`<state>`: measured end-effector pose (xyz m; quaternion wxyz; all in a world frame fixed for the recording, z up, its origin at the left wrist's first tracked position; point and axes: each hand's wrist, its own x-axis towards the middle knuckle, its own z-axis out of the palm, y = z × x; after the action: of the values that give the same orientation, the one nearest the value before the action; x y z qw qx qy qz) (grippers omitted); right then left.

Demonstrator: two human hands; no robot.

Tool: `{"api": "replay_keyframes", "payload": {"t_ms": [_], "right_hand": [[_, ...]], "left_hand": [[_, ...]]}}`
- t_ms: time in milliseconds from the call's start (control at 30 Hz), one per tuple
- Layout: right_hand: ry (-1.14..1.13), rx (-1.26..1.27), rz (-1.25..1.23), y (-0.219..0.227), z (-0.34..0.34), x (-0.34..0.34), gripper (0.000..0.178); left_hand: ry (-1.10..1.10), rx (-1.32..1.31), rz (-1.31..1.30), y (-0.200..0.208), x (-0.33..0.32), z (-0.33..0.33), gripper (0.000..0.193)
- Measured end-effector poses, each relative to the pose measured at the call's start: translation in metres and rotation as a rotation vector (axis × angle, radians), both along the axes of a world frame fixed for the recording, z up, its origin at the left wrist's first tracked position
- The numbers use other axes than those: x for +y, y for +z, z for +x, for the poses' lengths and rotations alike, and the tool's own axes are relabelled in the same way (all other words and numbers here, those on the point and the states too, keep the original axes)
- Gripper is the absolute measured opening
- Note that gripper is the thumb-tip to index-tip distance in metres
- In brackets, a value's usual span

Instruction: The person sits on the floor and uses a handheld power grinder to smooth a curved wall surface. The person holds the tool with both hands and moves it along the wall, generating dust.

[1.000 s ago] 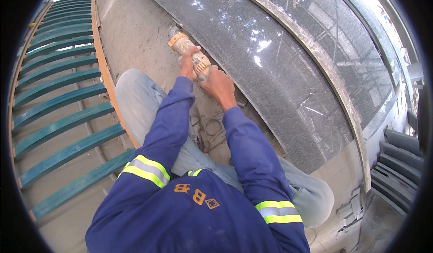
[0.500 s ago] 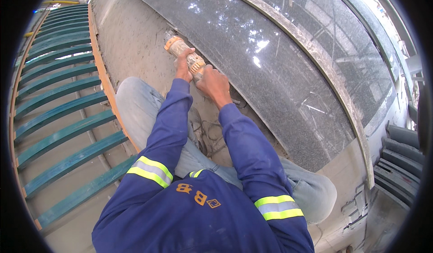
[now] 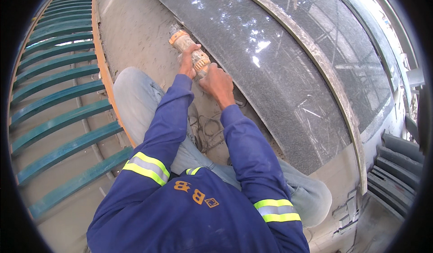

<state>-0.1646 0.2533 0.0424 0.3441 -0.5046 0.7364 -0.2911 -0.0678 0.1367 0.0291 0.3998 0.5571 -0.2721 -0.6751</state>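
A dust-caked angle grinder (image 3: 183, 43) with orange bands lies slantwise in both my hands, its head toward the far left. My left hand (image 3: 187, 61) wraps round the middle of its body, thumb on top. Behind it, my right hand (image 3: 219, 86) is closed round the rear end. The grinder's head is beside the long near edge of a dark, polished stone slab (image 3: 266, 81). Dust and blur hide the disc, and I cannot tell whether it touches the slab.
To my left stands a rack of green slats (image 3: 63, 107) with an orange side rail (image 3: 103, 63). A pale stone strip (image 3: 311, 45) crosses the slab. A loose cable (image 3: 209, 131) lies on the dusty floor between my legs. Dark grey bars (image 3: 394, 176) are stacked at the right.
The grinder and both hands keep nearly the same place along the slab edge. The whole view has shifted slightly, and the grip is unchanged.
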Motion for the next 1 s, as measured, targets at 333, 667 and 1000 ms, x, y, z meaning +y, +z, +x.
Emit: {"api": "replay_keyframes", "payload": {"t_ms": [333,667,1000], "right_hand": [[0.021,-0.088,0.053,-0.002,-0.006,0.006,0.037],[-0.008,-0.081,0.025,-0.015,-0.003,-0.004,0.033],[-0.017,-0.089,0.016,-0.006,-0.005,0.006,0.029]], "left_hand": [[0.025,-0.020,0.009,0.005,0.005,-0.006,0.030],[-0.002,0.020,0.025,-0.017,-0.014,0.002,0.029],[-0.013,-0.015,0.019,-0.008,-0.003,0.002,0.033]]}}
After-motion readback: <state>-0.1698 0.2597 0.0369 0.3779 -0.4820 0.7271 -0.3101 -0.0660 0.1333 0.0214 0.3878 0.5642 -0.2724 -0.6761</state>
